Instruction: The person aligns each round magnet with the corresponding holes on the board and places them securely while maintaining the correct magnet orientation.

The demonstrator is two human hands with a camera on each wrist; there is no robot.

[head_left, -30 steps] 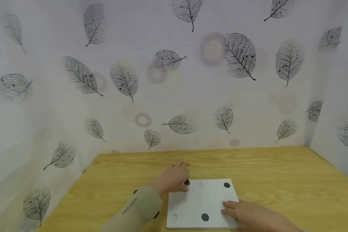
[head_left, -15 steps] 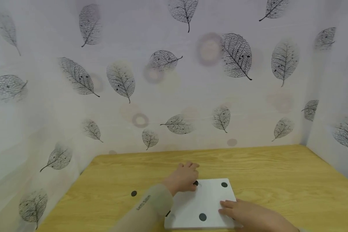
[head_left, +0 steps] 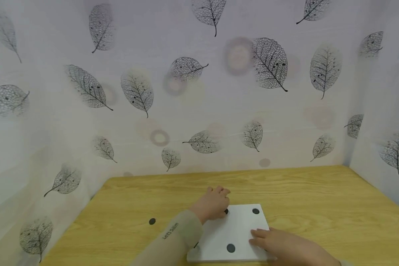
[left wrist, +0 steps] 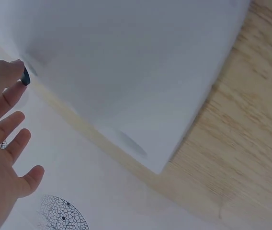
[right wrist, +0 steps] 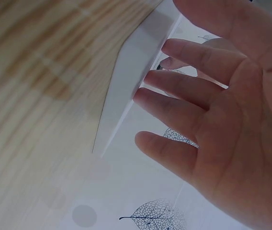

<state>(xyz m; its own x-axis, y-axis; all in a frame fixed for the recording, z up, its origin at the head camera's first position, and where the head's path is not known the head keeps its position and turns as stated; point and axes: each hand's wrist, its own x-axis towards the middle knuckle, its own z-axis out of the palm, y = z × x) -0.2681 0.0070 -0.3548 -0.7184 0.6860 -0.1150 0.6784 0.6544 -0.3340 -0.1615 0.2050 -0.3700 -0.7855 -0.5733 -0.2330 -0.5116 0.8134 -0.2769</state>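
Note:
Under both hands lies a white board (head_left: 241, 229) with round recesses. My left hand (head_left: 212, 204) is over its far left part, pinching a small black disc (left wrist: 26, 76) between thumb and index finger, the other fingers spread. That disc (head_left: 226, 211) is partly hidden in the head view. My right hand (head_left: 282, 244) rests at the board's right edge, its fingers (right wrist: 174, 108) extended and holding nothing. Black discs also sit on the board at the far right corner (head_left: 255, 211) and near the front edge (head_left: 231, 248).
A loose black disc (head_left: 152, 221) lies on the wooden table (head_left: 126, 199), left of the board. Another dark piece (head_left: 195, 244) shows partly behind the left sleeve (head_left: 176, 240). Leaf-printed white curtain (head_left: 199, 103) surrounds the table's back and sides.
My left hand has moved right across the board's far part with the pinched disc, covering a recess seen earlier. The right hand keeps its place on the board. The view has turned slightly right.

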